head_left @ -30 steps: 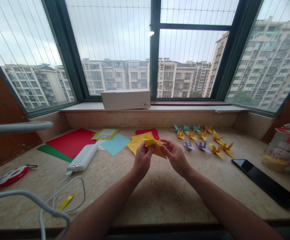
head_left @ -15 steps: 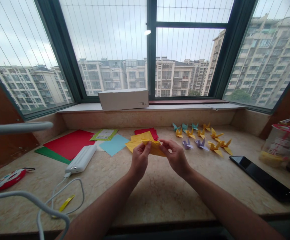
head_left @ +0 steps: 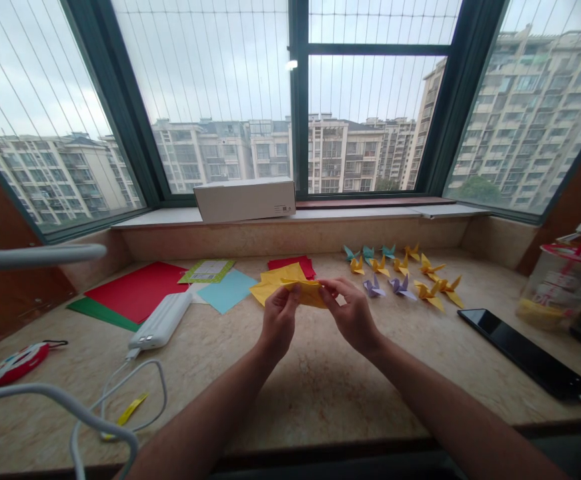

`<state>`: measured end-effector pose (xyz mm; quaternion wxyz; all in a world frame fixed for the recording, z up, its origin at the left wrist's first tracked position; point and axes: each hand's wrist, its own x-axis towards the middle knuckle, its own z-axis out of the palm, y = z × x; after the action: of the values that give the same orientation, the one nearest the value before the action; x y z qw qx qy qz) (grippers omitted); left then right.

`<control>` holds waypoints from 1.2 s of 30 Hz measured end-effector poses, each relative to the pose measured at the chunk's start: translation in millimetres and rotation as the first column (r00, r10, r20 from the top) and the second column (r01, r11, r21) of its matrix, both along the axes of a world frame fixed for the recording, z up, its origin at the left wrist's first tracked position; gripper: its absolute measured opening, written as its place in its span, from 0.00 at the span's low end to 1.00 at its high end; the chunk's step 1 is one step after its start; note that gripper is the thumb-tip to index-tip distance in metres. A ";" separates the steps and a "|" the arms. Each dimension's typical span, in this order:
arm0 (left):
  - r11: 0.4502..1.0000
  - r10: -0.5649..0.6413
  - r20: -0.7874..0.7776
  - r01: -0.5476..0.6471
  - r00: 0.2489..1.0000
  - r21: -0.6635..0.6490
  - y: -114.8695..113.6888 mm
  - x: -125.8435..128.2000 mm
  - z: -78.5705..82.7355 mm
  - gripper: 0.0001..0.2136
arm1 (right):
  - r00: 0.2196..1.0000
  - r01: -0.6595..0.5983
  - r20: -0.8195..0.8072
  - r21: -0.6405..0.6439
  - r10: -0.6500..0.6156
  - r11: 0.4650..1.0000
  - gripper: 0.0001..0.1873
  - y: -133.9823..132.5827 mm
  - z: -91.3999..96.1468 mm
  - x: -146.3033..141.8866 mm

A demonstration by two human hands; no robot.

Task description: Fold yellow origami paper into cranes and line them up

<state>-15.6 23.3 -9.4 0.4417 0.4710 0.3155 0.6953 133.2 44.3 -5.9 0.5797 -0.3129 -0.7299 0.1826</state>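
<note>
Between my two hands is a partly folded piece of yellow origami paper (head_left: 310, 294), raised a little above the counter. My left hand (head_left: 277, 321) pinches its left end between thumb and fingers. At the right end my right hand (head_left: 351, 310) grips the edge, thumb below and fingertips above. Behind the held piece lie more yellow sheets (head_left: 265, 288), with red paper squares (head_left: 300, 265) beyond them. To the right stand several folded paper cranes (head_left: 401, 267) in teal, yellow and purple.
Left on the counter (head_left: 315, 387) are red sheets (head_left: 140, 290), a light blue sheet (head_left: 227, 291), a white power bank (head_left: 163, 320) with a looping cable and a red-and-white object (head_left: 17, 365). A black phone (head_left: 525, 350) and a plastic cup (head_left: 557, 287) are at right. A white box (head_left: 245, 200) sits on the sill.
The front flap of the held yellow paper hangs lower half a second ago and now looks narrower, folded up more. Both hands keep their pinch; the view has shifted slightly.
</note>
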 end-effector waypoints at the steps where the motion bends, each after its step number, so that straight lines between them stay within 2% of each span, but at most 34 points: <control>1: 1.000 0.007 -0.017 -0.006 1.000 0.004 -1.2 -0.8 1.6 0.15 | 1.000 0.010 0.013 0.014 -0.010 1.000 0.13 0.3 0.6 1.7; 4: 0.999 0.005 -0.054 -0.003 0.999 0.045 -5.8 -2.4 7.0 0.27 | 1.000 0.018 -0.004 -0.013 -0.018 1.000 0.14 3.4 0.1 5.0; 6: 0.996 -0.024 -0.076 0.031 0.997 0.086 -8.4 -2.4 9.3 0.35 | 0.997 -0.025 -0.069 -0.104 0.017 0.994 0.16 6.0 -1.6 4.7; 8: 0.991 -0.062 -0.103 0.073 0.993 0.113 -9.5 -1.7 9.7 0.37 | 0.987 -0.101 -0.144 -0.196 0.073 0.975 0.18 7.8 -3.2 3.1; 11: 0.989 -0.063 -0.129 0.079 0.990 0.124 -7.8 -1.0 7.5 0.32 | 0.969 -0.188 -0.205 -0.253 0.137 0.949 0.19 7.8 -4.4 0.7; 14: 0.993 -0.018 -0.124 0.032 0.992 0.117 -4.8 -2.1 5.5 0.26 | 0.965 -0.228 -0.192 -0.267 0.180 0.936 0.20 5.3 -4.3 -0.1; 18: 0.995 0.011 -0.114 0.000 0.993 0.099 -2.7 -4.2 5.4 0.21 | 0.977 -0.203 -0.101 -0.206 0.185 0.957 0.17 1.7 -3.5 0.2; 25: 0.985 0.106 -0.143 -0.084 0.984 0.153 -2.0 -4.4 4.1 0.13 | 0.978 -0.208 0.008 -0.067 0.209 0.976 0.15 -1.3 -3.1 -0.4; 31: 0.970 0.165 -0.094 -0.144 0.982 0.195 -2.5 -4.8 2.5 0.12 | 0.976 -0.216 0.014 -0.073 0.218 0.974 0.19 -0.9 -5.6 -1.0; 36: 0.985 0.142 -0.082 -0.133 0.986 0.112 -3.1 -4.6 4.3 0.10 | 0.975 -0.215 0.037 -0.095 0.219 0.972 0.20 0.7 -6.3 -2.2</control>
<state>-20.2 20.2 -5.1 0.3525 0.5014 0.3295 0.7182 131.0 44.9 -12.3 0.5243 -0.2613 -0.7641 0.2703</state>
